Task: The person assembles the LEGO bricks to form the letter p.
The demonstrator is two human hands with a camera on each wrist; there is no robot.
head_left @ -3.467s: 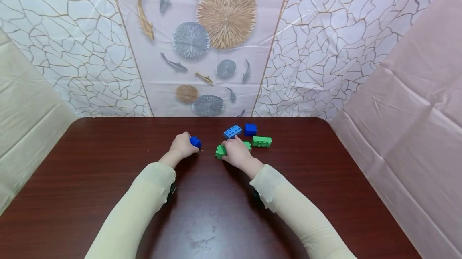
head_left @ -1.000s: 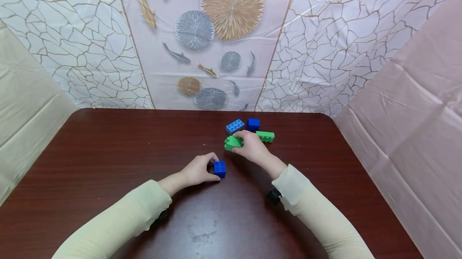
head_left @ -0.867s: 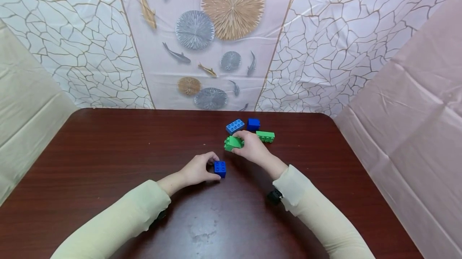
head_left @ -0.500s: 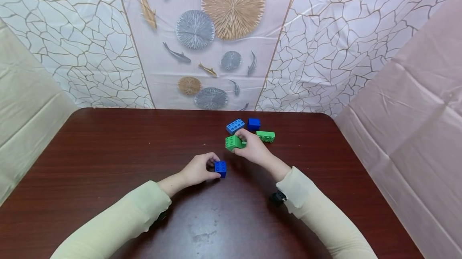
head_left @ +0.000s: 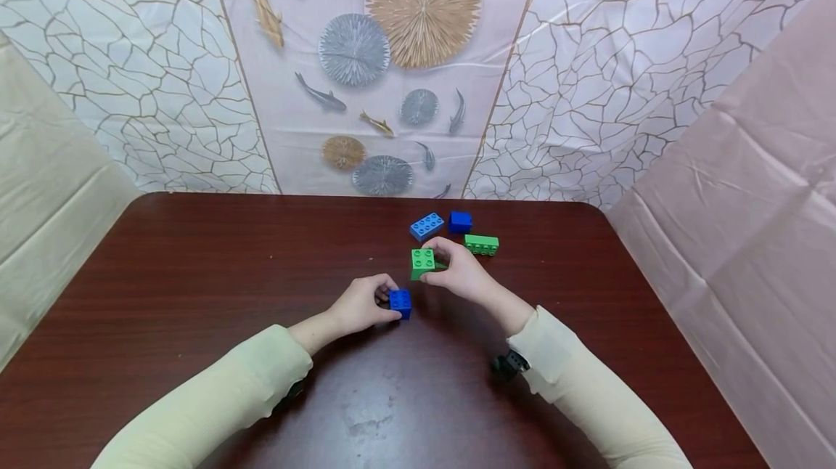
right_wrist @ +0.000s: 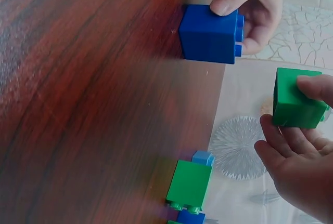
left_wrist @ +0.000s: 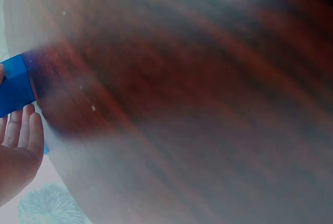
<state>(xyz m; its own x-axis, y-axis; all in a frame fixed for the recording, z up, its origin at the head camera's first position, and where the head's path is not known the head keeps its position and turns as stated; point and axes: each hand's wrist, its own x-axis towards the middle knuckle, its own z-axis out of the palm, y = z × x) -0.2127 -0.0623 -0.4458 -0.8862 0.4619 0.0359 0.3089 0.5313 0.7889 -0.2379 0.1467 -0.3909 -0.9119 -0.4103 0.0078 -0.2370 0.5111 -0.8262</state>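
My left hand (head_left: 358, 306) pinches a dark blue building brick (head_left: 400, 303) between thumb and fingers, studs up, low over the table or on it. My right hand (head_left: 462, 274) grips a square green building brick (head_left: 422, 264), studs up, raised a little behind and to the right of the blue one. The right wrist view shows the green brick (right_wrist: 297, 99) apart from the blue brick (right_wrist: 209, 34) and off the table. In the left wrist view only part of the blue brick (left_wrist: 14, 86) and some fingers of the left hand appear.
Toward the back right lie a light blue brick (head_left: 427, 226), a dark blue brick (head_left: 460, 222) and a green brick (head_left: 481, 245). Part of another green brick (head_left: 441, 266) shows behind the right hand. Patterned cloth (head_left: 366, 77) hangs behind the dark wooden table (head_left: 196, 266).
The left hand has brought the blue brick nearer and to the right. The right hand has lifted the green brick and turned its studs from leftward to upward.
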